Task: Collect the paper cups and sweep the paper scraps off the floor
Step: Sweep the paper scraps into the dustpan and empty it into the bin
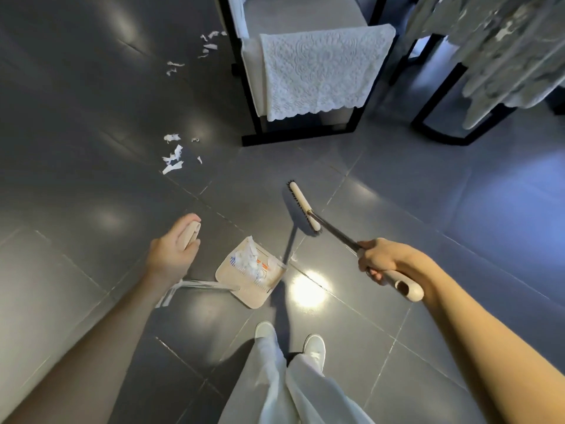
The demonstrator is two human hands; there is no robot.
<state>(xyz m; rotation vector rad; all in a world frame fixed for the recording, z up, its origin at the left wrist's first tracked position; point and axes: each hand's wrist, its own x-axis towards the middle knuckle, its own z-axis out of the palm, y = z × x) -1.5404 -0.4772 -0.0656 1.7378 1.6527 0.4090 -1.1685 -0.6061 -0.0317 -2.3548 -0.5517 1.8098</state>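
Fingers (184, 223) of the left hand (169, 254) curled round the beige grip (192, 234) atop the dustpan's long handle, likely to steady the pan from standing height. Fingers (374, 272) of the right hand (380, 258) wrapped firmly round the broom handle (339, 240) near its pale end, a hold suited to long strokes. Broom head (302, 209) just beyond and right of the dustpan (253, 296); lifted or brushing the tiles, cannot tell. Inside the pan, just ahead of the white shoes (315, 347): swept scraps (252, 261) with printed bits, perhaps crushed cups, too crumpled to say. Left to sweep: a near cluster (172, 154) far-left of the pan and well apart from it, plus a farther trail (175, 67) running up beside the chair (305, 71). Bare tiles between pan and near cluster, so free room for the broom there. Tighter by the chair's black frame: probably best to draw those scraps leftward, away from the leg. Lace-covered table (495, 56) far right, clear of the path.
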